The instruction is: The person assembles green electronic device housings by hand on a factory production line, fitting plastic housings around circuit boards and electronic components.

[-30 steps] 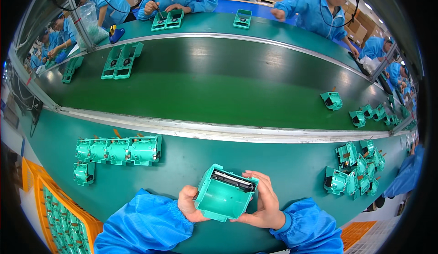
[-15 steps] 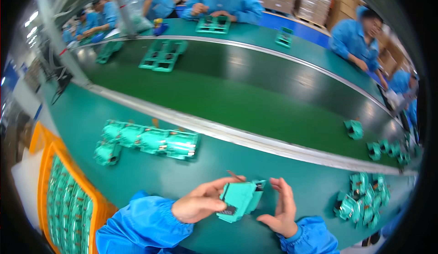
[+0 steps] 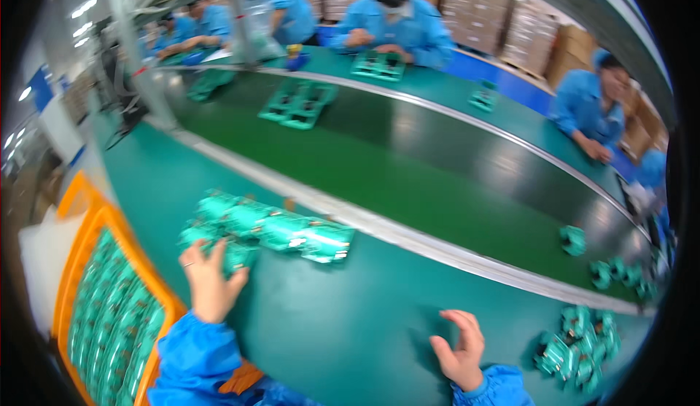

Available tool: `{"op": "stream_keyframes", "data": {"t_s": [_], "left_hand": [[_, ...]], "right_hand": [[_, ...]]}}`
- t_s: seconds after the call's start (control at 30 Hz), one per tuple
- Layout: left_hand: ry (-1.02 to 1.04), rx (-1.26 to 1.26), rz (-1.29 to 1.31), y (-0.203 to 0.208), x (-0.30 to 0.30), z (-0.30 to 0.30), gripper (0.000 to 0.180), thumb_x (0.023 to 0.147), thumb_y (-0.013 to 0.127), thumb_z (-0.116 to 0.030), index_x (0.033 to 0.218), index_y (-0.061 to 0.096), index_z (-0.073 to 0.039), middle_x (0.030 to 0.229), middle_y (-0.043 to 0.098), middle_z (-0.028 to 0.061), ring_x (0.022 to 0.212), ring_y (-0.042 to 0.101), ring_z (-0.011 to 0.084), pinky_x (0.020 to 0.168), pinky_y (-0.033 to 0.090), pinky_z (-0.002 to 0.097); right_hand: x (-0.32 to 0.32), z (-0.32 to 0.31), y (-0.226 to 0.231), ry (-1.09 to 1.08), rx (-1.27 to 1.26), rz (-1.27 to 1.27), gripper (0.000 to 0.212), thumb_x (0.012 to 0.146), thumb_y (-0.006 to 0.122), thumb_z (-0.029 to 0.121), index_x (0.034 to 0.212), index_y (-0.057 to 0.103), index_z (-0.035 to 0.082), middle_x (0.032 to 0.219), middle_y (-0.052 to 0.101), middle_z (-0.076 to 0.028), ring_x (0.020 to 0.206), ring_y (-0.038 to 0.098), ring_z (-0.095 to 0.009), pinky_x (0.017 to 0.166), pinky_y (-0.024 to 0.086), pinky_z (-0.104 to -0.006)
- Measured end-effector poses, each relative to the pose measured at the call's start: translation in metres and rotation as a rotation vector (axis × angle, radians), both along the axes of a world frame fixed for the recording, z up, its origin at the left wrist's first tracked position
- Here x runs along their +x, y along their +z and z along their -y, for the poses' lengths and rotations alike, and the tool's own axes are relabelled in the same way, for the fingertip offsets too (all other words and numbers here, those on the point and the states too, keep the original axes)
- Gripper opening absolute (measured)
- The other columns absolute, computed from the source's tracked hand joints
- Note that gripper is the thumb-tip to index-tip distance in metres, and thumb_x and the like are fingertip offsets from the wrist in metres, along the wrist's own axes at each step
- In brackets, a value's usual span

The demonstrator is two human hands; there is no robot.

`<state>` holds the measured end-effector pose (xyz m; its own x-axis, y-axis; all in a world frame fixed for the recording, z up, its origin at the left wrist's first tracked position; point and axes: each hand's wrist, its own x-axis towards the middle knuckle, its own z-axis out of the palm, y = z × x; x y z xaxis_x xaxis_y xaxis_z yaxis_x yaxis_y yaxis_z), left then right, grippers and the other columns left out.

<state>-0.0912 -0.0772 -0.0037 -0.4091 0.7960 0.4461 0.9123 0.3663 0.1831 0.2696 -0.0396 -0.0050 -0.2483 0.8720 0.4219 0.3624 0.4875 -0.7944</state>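
Observation:
My left hand (image 3: 210, 282) reaches over the near end of a group of green plastic housings, its fingers spread. Its fingertips are at a green housing (image 3: 238, 256), partly hidden by the hand; blur keeps me from telling whether they touch it. Behind it a row of similar shiny housings (image 3: 281, 229) lies along the bench. My right hand (image 3: 462, 349) hovers above the bench, holding nothing, with thumb and fingers apart. To its right sits a pile of green housings (image 3: 576, 351) with dark parts.
An orange crate (image 3: 171, 305) full of green housings stands at the left. Beyond a metal rail (image 3: 394, 242) runs a green conveyor belt (image 3: 350, 165) carrying several green parts. Co-workers in blue (image 3: 401, 30) sit across it. Stacked cartons (image 3: 474, 9) stand behind them.
My left hand has moved left from the middle to the housing group, and the green housing it held is out of its grip. My right hand stays open. The view has shifted.

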Motion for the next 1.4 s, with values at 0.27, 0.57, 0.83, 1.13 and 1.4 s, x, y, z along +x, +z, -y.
{"op": "stream_keyframes", "data": {"t_s": [0.27, 0.57, 0.83, 1.13, 1.4], "left_hand": [[-0.027, 0.073, 0.045, 0.009, -0.01, 0.008, 0.075, 0.06, 0.069, -0.009, 0.126, 0.034, -0.007, 0.127, 0.028, 0.0201, 0.112, 0.027, 0.0373, 0.093, 0.025, 0.0442], [-0.797, -0.112, 0.271, 0.056, 0.122, -0.036, 0.059, 0.066, 0.067, -0.017, 0.119, 0.043, -0.008, 0.121, 0.033, 0.0212, 0.108, 0.028, 0.0405, 0.091, 0.026, 0.0484], [-1.102, -0.186, 0.43, 0.033, 0.181, -0.056, 0.05, 0.066, 0.066, -0.013, 0.112, 0.048, -0.005, 0.114, 0.041, 0.0198, 0.104, 0.037, 0.037, 0.09, 0.03, 0.0426], [-0.99, -0.281, 1.815, 0.008, 0.222, -0.074, 0.038, 0.087, 0.044, -0.011, 0.122, 0.035, -0.002, 0.117, 0.046, 0.0102, 0.104, 0.047, 0.0196, 0.087, 0.038, 0.0317], [-0.956, -0.258, 2.276, -0.017, 0.215, -0.06, 0.041, 0.087, 0.046, -0.016, 0.124, 0.031, -0.007, 0.122, 0.041, 0.0094, 0.109, 0.044, 0.0226, 0.091, 0.035, 0.0429]], "right_hand": [[0.071, -0.095, 0.058, -0.285, 0.146, 0.661, 0.05, 0.07, 0.064, 0.024, 0.109, 0.047, -0.002, 0.105, 0.048, -0.022, 0.094, 0.047, -0.037, 0.08, 0.04, -0.0414], [0.224, -0.204, 0.01, -1.158, -0.363, 0.601, 0.086, 0.056, 0.076, 0.028, 0.123, 0.027, 0.006, 0.124, 0.029, -0.022, 0.109, 0.037, -0.04, 0.086, 0.038, -0.0447], [0.224, -0.211, -0.022, -1.314, -0.289, 0.517, 0.071, 0.05, 0.076, 0.028, 0.104, 0.037, 0.002, 0.101, 0.044, -0.021, 0.089, 0.051, -0.034, 0.075, 0.047, -0.0409], [0.01, -0.103, 0.023, -0.369, -0.212, -0.201, 0.076, 0.059, 0.073, 0.026, 0.117, 0.037, -0.005, 0.112, 0.045, -0.023, 0.104, 0.046, -0.032, 0.087, 0.038, -0.0364], [-0.008, -0.016, -0.02, -0.129, -0.191, -0.43, 0.075, 0.071, 0.068, 0.018, 0.129, 0.022, 0.002, 0.124, 0.03, -0.015, 0.116, 0.034, -0.028, 0.094, 0.031, -0.0351]]}}
